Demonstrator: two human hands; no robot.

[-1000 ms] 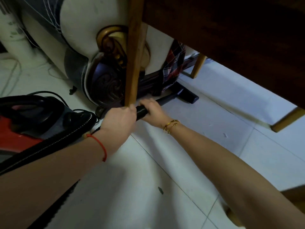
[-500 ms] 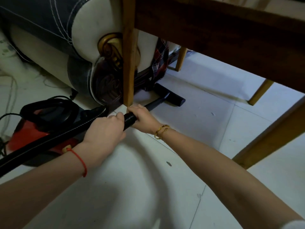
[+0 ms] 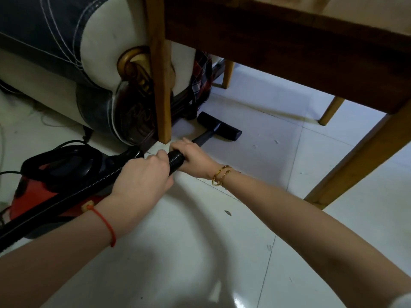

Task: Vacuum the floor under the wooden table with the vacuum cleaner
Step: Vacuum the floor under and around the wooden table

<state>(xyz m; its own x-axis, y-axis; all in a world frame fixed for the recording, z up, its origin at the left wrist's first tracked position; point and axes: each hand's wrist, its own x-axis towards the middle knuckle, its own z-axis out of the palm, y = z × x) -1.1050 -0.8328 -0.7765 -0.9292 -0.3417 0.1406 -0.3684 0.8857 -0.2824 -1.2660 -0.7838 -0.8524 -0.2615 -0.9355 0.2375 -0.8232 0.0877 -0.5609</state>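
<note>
From the head camera we see both hands on the black hose (image 3: 175, 160) of the vacuum (image 3: 55, 174). Our left hand (image 3: 142, 174) grips the ribbed hose from above, fingers curled round it, a red cord on its wrist. Our right hand (image 3: 193, 158) holds the hose just ahead of the left, fingers wrapped round where it meets the rigid tube (image 3: 203, 137); two gold bangles sit on that wrist. The two hands are just beside each other, with a short piece of hose showing between them.

The tube runs forward and down to the nozzle (image 3: 220, 128), which lies flat on the white tiled floor (image 3: 255, 174) under the table (image 3: 278, 41), just inside the table's near-left leg (image 3: 160, 85). The red and black vacuum body rests on the floor to the left, beside our left forearm, outside the table. A sofa arm (image 3: 100, 52) with carved dark wood and gold trim stands behind that leg. A small dark speck (image 3: 227, 212) lies on the floor between our forearms.
</note>
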